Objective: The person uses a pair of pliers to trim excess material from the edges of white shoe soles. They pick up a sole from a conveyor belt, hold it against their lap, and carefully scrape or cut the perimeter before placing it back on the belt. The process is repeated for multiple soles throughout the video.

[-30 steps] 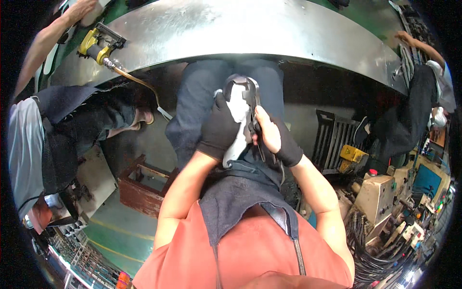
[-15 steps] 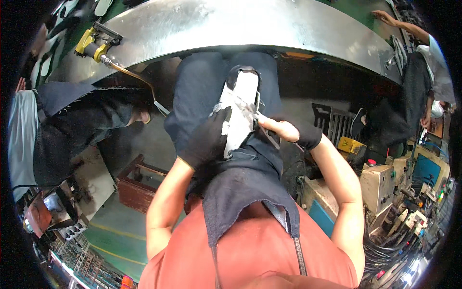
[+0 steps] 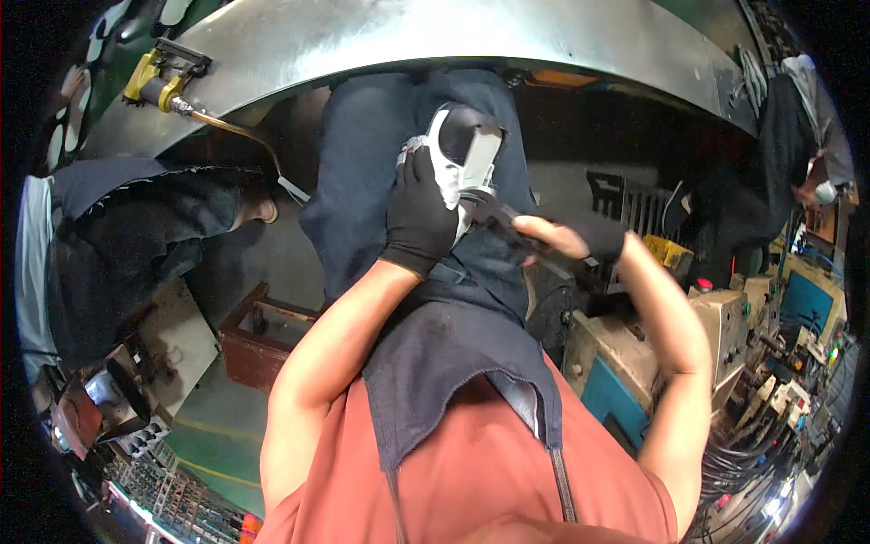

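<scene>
A white and black shoe (image 3: 445,161), its insole turned partly to view, lies on my lap over the dark trousers. My left hand (image 3: 422,213), in a black fingerless glove, wraps round its left side and holds it. From the right, my right hand (image 3: 564,239), gloved the same way with bare fingertips, grips dark lasting pincers (image 3: 494,214). Their head meets the shoe's edge near my left hand. Motion blurs the pincers' handles, and my palm hides part of them.
Ahead runs a metal bench (image 3: 381,34). A yellow air stapler (image 3: 161,86) with a hose lies on its left end. Below left stands a brown wooden stool (image 3: 258,354). Machines (image 3: 720,322) crowd the right, and other people sit at both sides.
The shoe has turned on my lap, showing more of its toe and side. My left hand has shifted up and right along it. The pincers have swung round, and my right hand moved slightly right.
</scene>
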A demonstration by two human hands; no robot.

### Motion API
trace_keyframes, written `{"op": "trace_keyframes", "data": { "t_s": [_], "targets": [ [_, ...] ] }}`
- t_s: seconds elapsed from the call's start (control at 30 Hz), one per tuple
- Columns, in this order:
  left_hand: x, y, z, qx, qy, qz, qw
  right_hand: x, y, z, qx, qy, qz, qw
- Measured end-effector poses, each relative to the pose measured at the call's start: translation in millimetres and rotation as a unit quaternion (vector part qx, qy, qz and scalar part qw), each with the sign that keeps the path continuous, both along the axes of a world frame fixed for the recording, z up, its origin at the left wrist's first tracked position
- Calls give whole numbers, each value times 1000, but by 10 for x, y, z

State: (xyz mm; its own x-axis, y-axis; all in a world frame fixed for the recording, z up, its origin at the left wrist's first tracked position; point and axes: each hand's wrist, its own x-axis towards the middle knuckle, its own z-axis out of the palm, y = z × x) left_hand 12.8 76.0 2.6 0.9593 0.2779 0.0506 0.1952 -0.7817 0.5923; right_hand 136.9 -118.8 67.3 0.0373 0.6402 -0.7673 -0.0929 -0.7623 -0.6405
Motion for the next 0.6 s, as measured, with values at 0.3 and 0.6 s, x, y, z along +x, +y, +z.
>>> {"op": "trace_keyframes", "data": {
  "t_s": [0.3,0.6],
  "targets": [
    [-167,164,-284,-144,-44,-12,989,-267,430,277,286,-303,18,909],
    [-1036,-226,39,-251,100,147,951,-516,72,-111,108,-64,-1,992]
  ]
}}
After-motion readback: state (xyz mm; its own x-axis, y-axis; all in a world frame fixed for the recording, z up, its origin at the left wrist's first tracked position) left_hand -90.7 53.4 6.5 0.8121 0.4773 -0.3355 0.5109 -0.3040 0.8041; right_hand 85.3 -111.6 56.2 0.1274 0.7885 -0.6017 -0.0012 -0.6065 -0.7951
